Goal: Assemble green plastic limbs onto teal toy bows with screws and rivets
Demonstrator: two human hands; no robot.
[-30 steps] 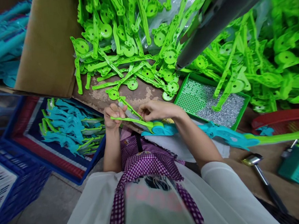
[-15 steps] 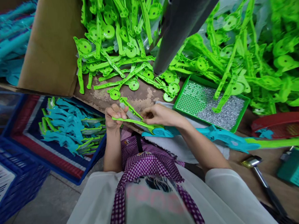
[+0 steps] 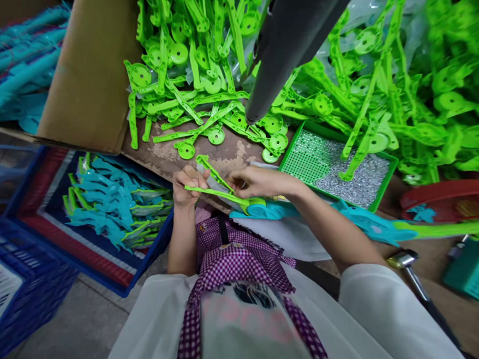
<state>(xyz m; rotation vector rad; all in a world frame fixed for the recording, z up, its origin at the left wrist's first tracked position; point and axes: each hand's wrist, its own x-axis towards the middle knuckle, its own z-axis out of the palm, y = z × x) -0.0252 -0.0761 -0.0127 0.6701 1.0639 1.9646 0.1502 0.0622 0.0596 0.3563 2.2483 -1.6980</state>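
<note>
My left hand [image 3: 189, 185] is closed around a bright green plastic part with long arms [image 3: 213, 193], holding it near its left end. A thin translucent strip shows between the two green arms. Pinched fingers of my right hand [image 3: 260, 182] touch the green part near its middle; anything small between them is hidden. The green part meets a turquoise plastic piece [image 3: 262, 211] below my right wrist. Farther right, past my right forearm, lies another turquoise piece [image 3: 369, 226] with a long green end.
Loose green parts [image 3: 212, 83] are heaped behind my hands. A green tray [image 3: 303, 156] holds small metal pieces. A dark machine column [image 3: 291, 44] hangs overhead. A hammer [image 3: 414, 276] lies right. Left stand a cardboard box [image 3: 88, 75] and a blue crate [image 3: 126, 288] of turquoise-green assemblies.
The view has shifted slightly. My right forearm has swung a little outward to the right. Both hands stay at the green part, with only small finger movement.
</note>
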